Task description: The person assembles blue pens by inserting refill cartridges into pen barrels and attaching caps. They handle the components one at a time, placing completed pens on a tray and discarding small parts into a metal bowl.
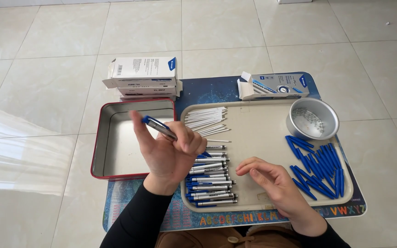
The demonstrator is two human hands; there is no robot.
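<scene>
Pens and pen parts fill the beige tray [258,138] in front of me. My left hand [168,154] is lifted above the left edge of this tray, and its fingers are closed around one assembled pen [158,127], silver with a blue end, which points up and to the left, over the corner of the metal tin [116,142] with the red rim. My right hand [272,181] rests low on the tray with the fingers loosely curled; I see nothing held in it. The two hands are apart, with a row of finished pens [210,177] lying between them, stacked side by side in the left part of the tray. Behind this row is a bundle of thin white refills [205,120]. On the right side of the tray lies a heap of blue pen caps [319,170], and just behind it stands a round metal bowl [312,118] with small springs inside. Two stacked white boxes [143,78] stand behind the tin, and one open box [274,86] stands behind the tray. Everything rests on a blue mat [207,92] with coloured letters, which lies on a tiled floor [47,69].
</scene>
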